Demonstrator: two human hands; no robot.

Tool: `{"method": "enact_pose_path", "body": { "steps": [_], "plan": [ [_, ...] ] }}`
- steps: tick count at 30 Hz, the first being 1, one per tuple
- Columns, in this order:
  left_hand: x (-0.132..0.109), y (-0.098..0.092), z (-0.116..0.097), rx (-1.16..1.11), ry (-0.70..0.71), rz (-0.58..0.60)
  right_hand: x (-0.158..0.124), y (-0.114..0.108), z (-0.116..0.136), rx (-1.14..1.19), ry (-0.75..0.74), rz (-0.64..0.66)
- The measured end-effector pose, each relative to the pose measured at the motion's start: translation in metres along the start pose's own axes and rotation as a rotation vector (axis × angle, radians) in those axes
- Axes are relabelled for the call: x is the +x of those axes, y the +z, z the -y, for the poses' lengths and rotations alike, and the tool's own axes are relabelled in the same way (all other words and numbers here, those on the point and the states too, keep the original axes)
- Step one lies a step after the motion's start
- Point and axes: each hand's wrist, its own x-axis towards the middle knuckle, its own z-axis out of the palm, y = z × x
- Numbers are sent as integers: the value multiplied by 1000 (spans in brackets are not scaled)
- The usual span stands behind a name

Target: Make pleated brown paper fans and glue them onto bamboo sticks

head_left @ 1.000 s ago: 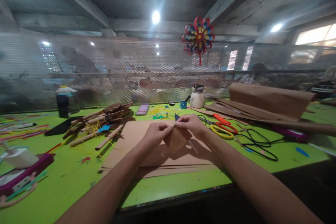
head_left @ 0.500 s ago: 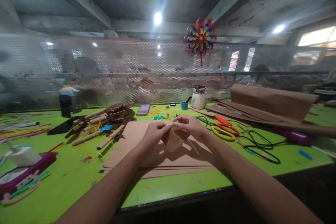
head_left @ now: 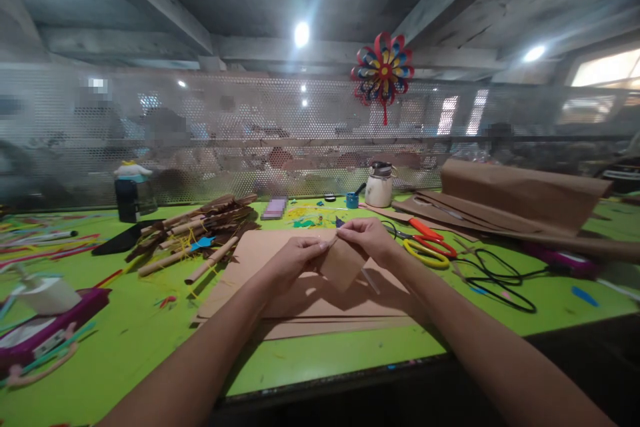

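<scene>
A small piece of brown kraft paper [head_left: 344, 265] hangs between my hands, its upper edge pinched at the top. My left hand [head_left: 299, 257] is closed, thumb and fingers at the paper's upper left edge. On the other side my right hand [head_left: 369, 239] pinches the top edge, fingertips close to the left ones. Beneath lies a stack of brown paper sheets [head_left: 270, 240] on the green table. A thin white stick [head_left: 371, 280] shows beside the held paper, partly hidden behind it.
Rolled brown paper tubes [head_left: 213, 260] lie to the left. Right of my hands are scissors with yellow and red handles [head_left: 425, 255] and a black cable [head_left: 500, 273]. A white jug [head_left: 379, 187] and blue paint pot [head_left: 352, 200] stand behind. Folded brown paper [head_left: 520, 197] lies right.
The held paper has turned and shows more of its face, slightly further right. My right fingers have come down from a raised position onto its top edge; my left hand has shifted slightly.
</scene>
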Motion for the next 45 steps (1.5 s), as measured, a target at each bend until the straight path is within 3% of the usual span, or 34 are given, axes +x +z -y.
{"method": "enact_pose_path", "body": {
  "steps": [4,14,19,25,29,38,45],
  "plan": [
    [-2,-1,-1,-16,-60,102,1,-5,0,-81,-23,-31],
    [-3,-1,-2,93,-49,73,4,-6,-4,-146,-105,-4],
    [0,4,2,194,-61,105,4,-9,-5,-200,-62,16],
    [2,4,3,433,65,122,-2,-5,3,-211,25,181],
    [0,3,-3,499,75,126,-5,-1,8,-244,31,147],
    [-3,1,-6,492,110,87,0,-8,-2,-128,24,155],
    [-3,-7,-7,381,-4,108,6,-21,-5,-163,18,105]
  ]
}}
